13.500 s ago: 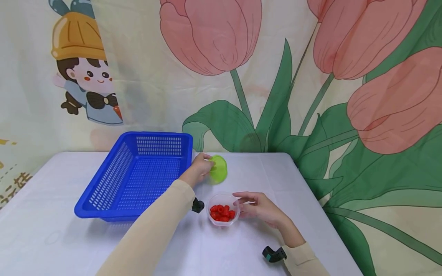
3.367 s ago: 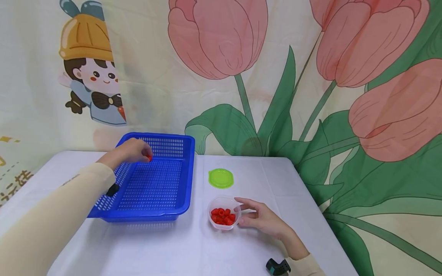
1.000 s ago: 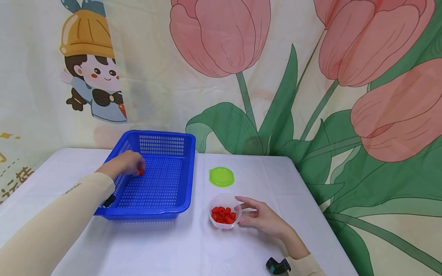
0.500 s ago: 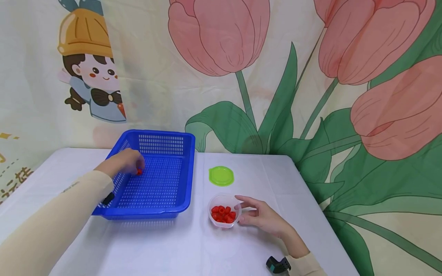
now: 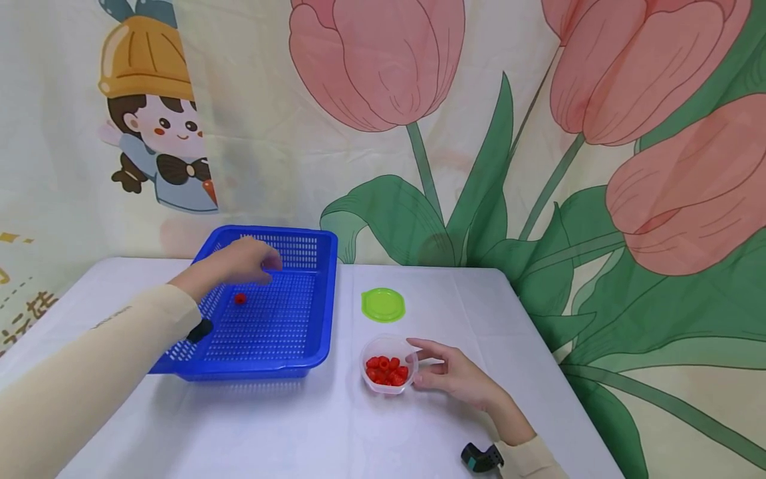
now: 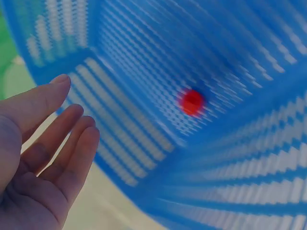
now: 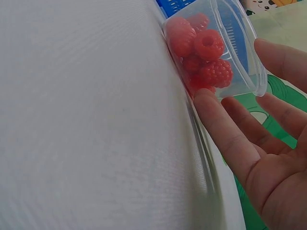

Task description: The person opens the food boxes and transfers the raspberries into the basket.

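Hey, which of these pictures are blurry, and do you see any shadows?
Head view: fairly sharp, with a soft shadow on the white table in front of the blue basket. Left wrist view: dim, the basket and the red berry inside it blurred, the left hand clearer. Right wrist view: dull lighting, but the raspberries in the clear cup look reasonably crisp.

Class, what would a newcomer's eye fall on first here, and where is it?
Huge pink printed tulips dominate the cream cloth backdrop, upper middle and right. Below left, a rectangular blue plastic basket holds a small red raspberry on its floor. To its right, beside the right hand, a round clear plastic cup holds more red raspberries.
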